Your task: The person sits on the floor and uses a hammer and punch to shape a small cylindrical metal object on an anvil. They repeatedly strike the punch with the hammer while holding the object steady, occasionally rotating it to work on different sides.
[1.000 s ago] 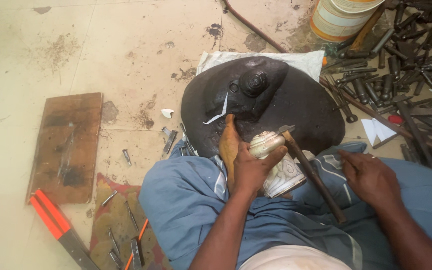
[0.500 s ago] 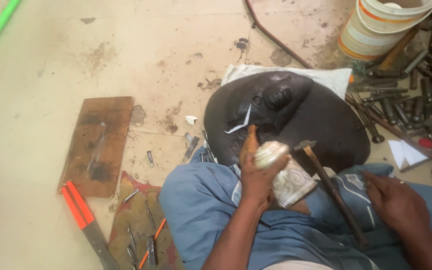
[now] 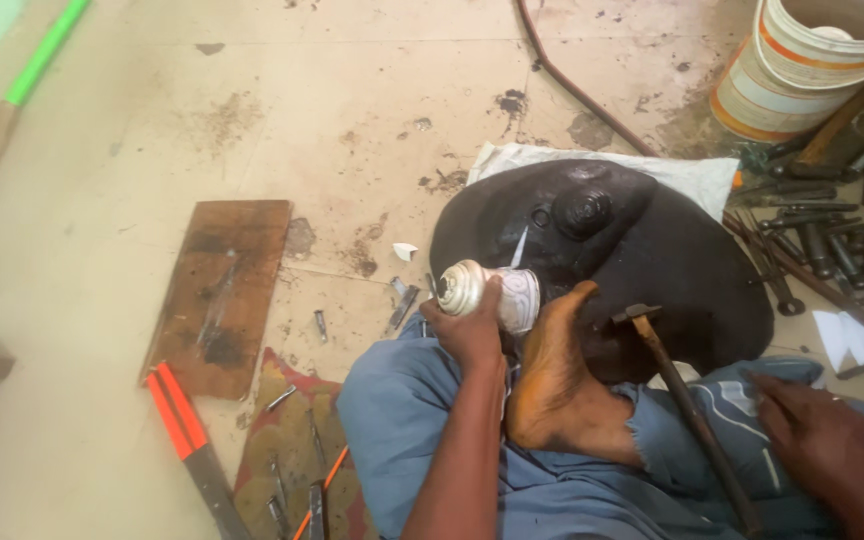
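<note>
Left hand (image 3: 472, 330) is closed around a white conch shell (image 3: 487, 290), held just beside the bare foot (image 3: 562, 390) above the black domed block (image 3: 642, 260); right hand (image 3: 832, 450) lies loosely open near the hammer (image 3: 687, 410), gripping nothing; steady bracing appears advisable.

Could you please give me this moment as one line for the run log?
left hand: grips white carved shell | right hand: rests on lap by hammer | black mound in front

A single head-worn camera looks steeply down, close over the seated person's lap and the floor (image 3: 352, 110).
</note>
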